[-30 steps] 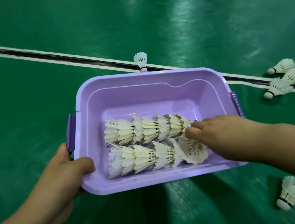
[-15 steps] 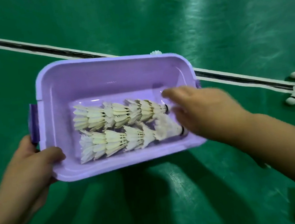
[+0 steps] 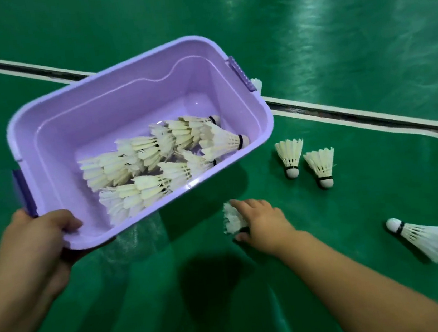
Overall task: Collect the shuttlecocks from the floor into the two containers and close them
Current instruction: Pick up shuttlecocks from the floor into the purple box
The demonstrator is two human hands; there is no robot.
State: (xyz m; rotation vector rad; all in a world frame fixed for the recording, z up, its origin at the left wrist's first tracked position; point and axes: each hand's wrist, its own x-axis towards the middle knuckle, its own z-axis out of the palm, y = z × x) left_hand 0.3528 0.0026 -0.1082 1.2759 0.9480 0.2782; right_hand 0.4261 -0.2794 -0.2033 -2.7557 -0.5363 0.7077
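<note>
Head view. The right hand has left the purple container and come down to the green floor, where its fingers curl around a loose shuttlecock; whether the grip is complete is unclear, since the hand hides the cork end. The left hand grips the container's near corner, thumb over the rim, holding it tilted above the floor. Collection therefore continues.

Two nested rows of shuttlecocks fill the container's near half; the far half is free. Three more shuttlecocks lie right of the hand, well apart.
</note>
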